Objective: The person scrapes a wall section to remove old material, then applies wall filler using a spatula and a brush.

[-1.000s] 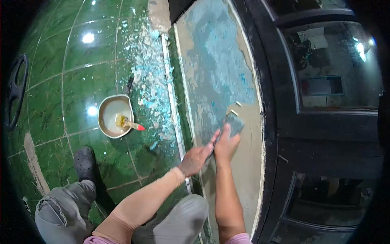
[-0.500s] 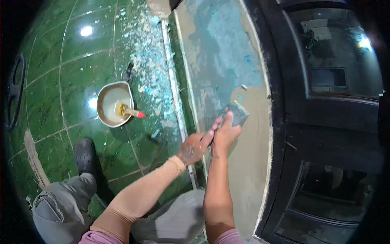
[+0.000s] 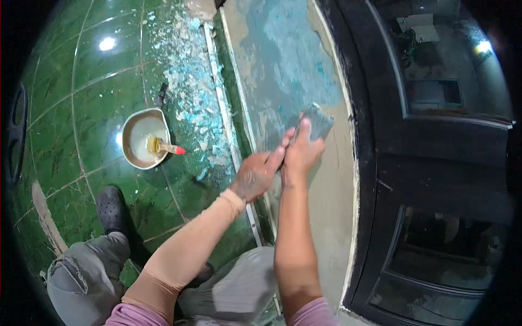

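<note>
A wide-bladed scraper (image 3: 319, 125) lies with its blade against the wall surface (image 3: 296, 60), where patchy blue paint meets bare beige plaster. My right hand (image 3: 302, 155) is closed round the lower part of the scraper, its thumb along the blade. Just below and to the left, my left hand (image 3: 256, 176) wraps the handle end, which the fingers mostly hide. The blade's edge meets the lower border of the blue paint.
On the green tiled floor (image 3: 106, 49) stands a pan (image 3: 126, 145) of cloudy liquid with a paintbrush (image 3: 166, 146) in it. Paint flakes (image 3: 185, 81) litter the floor along the wall's foot. A dark framed door or window (image 3: 429, 163) borders the wall on the right.
Both hands have pushed the scraper up the wall in the view, further into the blue edge. A small pale chip above the blade no longer shows. The view has shifted slightly.
</note>
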A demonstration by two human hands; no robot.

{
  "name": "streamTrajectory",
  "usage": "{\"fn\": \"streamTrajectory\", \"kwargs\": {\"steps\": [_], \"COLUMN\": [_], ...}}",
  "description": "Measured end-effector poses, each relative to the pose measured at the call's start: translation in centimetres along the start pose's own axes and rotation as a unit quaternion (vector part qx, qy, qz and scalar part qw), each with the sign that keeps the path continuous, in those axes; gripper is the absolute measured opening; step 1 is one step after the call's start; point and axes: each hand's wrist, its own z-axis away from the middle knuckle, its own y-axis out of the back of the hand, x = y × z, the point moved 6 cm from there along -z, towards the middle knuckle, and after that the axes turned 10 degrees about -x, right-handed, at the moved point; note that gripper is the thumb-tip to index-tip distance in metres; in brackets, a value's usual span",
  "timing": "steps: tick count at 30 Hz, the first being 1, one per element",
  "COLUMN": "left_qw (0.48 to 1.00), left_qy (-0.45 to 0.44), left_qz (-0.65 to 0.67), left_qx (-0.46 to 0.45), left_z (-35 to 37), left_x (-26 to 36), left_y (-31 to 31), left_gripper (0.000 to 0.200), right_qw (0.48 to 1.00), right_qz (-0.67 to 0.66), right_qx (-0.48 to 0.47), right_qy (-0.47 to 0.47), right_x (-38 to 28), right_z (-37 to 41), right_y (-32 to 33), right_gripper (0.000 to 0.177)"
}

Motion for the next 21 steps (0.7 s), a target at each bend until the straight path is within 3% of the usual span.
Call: {"fn": "streamTrajectory", "kwargs": {"steps": [3, 5, 8, 11, 12, 15, 16, 18, 20, 21], "left_qw": [0.986, 0.981, 0.972, 0.993, 0.996, 0.995, 0.995, 0.997, 0.994, 0.996], "left_qy": [-0.064, -0.084, -0.090, -0.040, -0.012, -0.010, -0.037, 0.008, -0.054, -0.038], "left_qz": [-0.120, -0.162, -0.213, -0.109, 0.025, -0.094, -0.075, -0.058, -0.049, -0.034], "left_qx": [0.091, 0.066, 0.041, 0.037, 0.088, 0.012, 0.045, 0.044, 0.081, 0.069], "left_z": [2.0, 0.5, 1.2, 1.5, 1.9, 0.7, 1.4, 1.6, 2.0, 1.3], "left_x": [-0.5, -0.7, -0.6, -3.5, -0.4, -0.5, 0.6, -3.5, -0.2, 1.0], "left_y": [-1.4, -0.1, 0.0, -2.4, -0.9, 0.9, 1.3, -1.8, -1.0, 0.6], "left_gripper": [0.038, 0.035, 0.032, 0.031, 0.029, 0.036, 0.041, 0.046, 0.045, 0.046], "right_qw": [0.999, 1.000, 0.995, 0.997, 1.000, 0.993, 0.994, 0.994, 0.999, 0.999], "right_qz": [-0.036, -0.016, -0.102, -0.073, -0.015, -0.120, -0.106, -0.099, -0.030, 0.009], "right_qx": [0.010, 0.003, 0.002, 0.010, -0.009, 0.004, 0.010, 0.027, 0.010, 0.008], "right_qy": [-0.007, -0.007, 0.002, -0.016, -0.001, -0.019, -0.034, -0.041, -0.028, -0.031], "right_x": [0.9, 1.8, 1.5, 2.5, 3.0, 0.9, 1.8, 1.9, 0.5, 0.5], "right_z": [0.0, -0.5, -0.5, 0.5, -0.2, -0.6, 0.0, 0.4, -0.9, -0.9], "right_y": [-1.0, -0.3, -1.7, -0.3, 0.2, -2.0, -1.4, -0.7, -0.9, -0.5], "right_gripper": [0.025, 0.026, 0.026, 0.025, 0.025, 0.023, 0.023, 0.023, 0.021, 0.021]}}
